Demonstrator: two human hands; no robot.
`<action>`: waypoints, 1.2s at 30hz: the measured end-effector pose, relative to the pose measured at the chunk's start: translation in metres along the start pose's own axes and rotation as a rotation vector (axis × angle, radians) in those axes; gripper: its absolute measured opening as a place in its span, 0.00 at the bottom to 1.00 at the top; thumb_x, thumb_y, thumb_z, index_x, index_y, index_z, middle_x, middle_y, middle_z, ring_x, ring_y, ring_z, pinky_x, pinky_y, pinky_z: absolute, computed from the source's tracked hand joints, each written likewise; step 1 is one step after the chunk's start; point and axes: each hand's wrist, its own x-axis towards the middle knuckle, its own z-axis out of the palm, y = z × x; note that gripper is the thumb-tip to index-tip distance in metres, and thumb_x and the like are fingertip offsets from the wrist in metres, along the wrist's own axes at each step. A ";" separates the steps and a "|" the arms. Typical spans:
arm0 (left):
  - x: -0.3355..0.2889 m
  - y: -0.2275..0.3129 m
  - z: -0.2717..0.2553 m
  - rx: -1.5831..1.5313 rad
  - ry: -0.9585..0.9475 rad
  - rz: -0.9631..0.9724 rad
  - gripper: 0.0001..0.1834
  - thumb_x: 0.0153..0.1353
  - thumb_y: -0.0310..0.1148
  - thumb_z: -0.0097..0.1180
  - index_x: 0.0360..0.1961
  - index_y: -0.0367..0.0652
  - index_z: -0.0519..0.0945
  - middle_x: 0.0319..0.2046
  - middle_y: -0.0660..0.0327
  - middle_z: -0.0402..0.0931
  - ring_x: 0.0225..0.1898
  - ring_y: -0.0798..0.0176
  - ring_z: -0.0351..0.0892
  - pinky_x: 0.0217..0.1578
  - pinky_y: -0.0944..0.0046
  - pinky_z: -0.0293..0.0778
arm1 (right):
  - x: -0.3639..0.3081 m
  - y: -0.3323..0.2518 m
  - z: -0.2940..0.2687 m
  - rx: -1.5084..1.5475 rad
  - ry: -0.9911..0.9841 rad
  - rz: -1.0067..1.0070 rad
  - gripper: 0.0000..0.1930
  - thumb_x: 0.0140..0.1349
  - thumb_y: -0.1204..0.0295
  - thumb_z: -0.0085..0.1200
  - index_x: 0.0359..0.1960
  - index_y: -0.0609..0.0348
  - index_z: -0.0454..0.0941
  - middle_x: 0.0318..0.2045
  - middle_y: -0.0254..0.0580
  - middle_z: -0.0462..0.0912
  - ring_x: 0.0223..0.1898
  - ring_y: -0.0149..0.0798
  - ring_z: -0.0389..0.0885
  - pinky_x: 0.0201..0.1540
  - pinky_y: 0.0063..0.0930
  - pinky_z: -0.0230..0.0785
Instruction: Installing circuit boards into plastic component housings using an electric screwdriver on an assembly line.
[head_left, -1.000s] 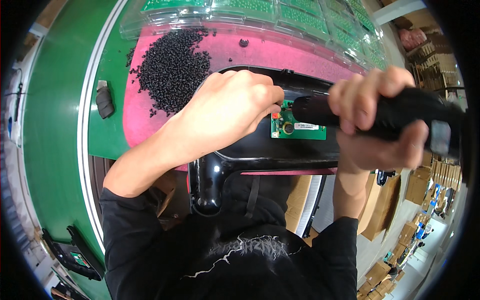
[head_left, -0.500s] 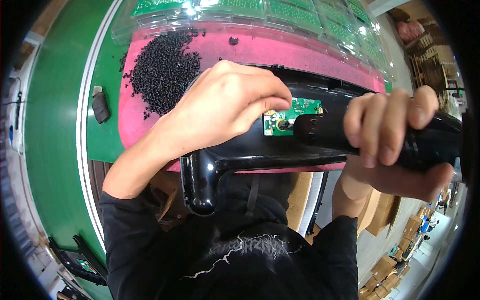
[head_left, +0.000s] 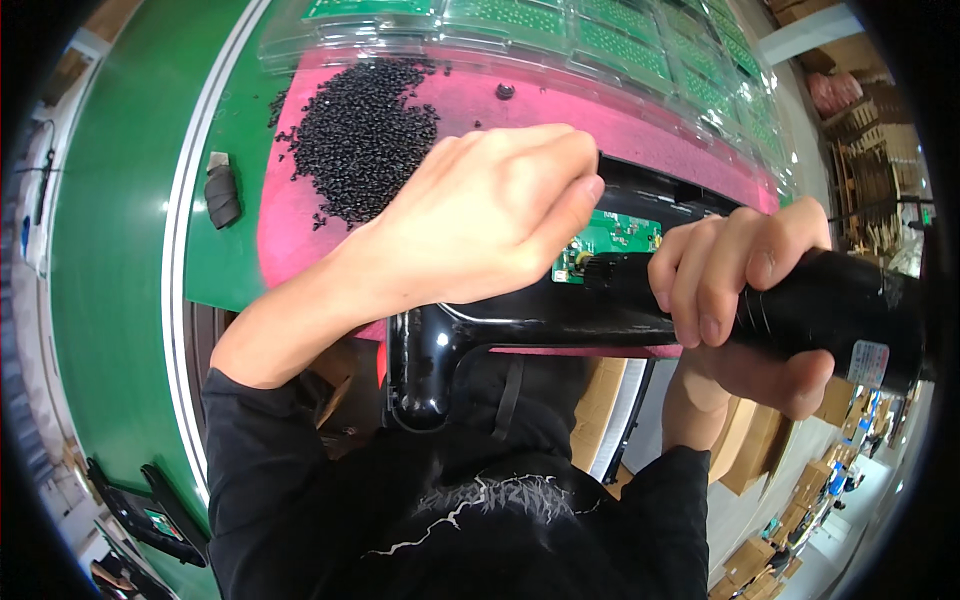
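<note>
My right hand (head_left: 745, 275) is wrapped around a thick black electric screwdriver (head_left: 850, 310), which lies nearly level with its nose pointing left. The nose is over a green circuit board (head_left: 615, 235), seated inside a long, glossy black plastic housing (head_left: 530, 325). The bit's contact point is hidden behind my left hand and the nose. My left hand (head_left: 510, 195) is closed in a pinch at the board's left side, near the housing's far wall; what the fingertips hold, if anything, is hidden. A rounded leg of the housing (head_left: 420, 375) juts toward me.
A pile of small black screws (head_left: 365, 135) lies on the pink mat (head_left: 285, 225), with one round black part (head_left: 505, 91) farther right. Clear plastic trays (head_left: 520, 35) of green boards stand behind. A black wrapped object (head_left: 222, 195) lies on the green table at left; another black housing (head_left: 150, 515) is lower left.
The view has shifted, so the mat and housing appear farther right. My left fingers have curled in more and sit higher beside the board. The screwdriver has tilted, with its nose still over the board.
</note>
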 end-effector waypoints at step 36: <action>0.007 0.005 0.009 -0.273 -0.358 0.083 0.13 0.52 0.27 0.67 0.37 0.34 0.81 0.34 0.52 0.82 0.37 0.54 0.83 0.37 0.62 0.78 | -0.017 -0.035 -0.017 0.029 0.133 -0.296 0.28 0.53 0.44 0.63 0.39 0.53 0.68 0.19 0.23 0.75 0.16 0.20 0.74 0.25 0.16 0.70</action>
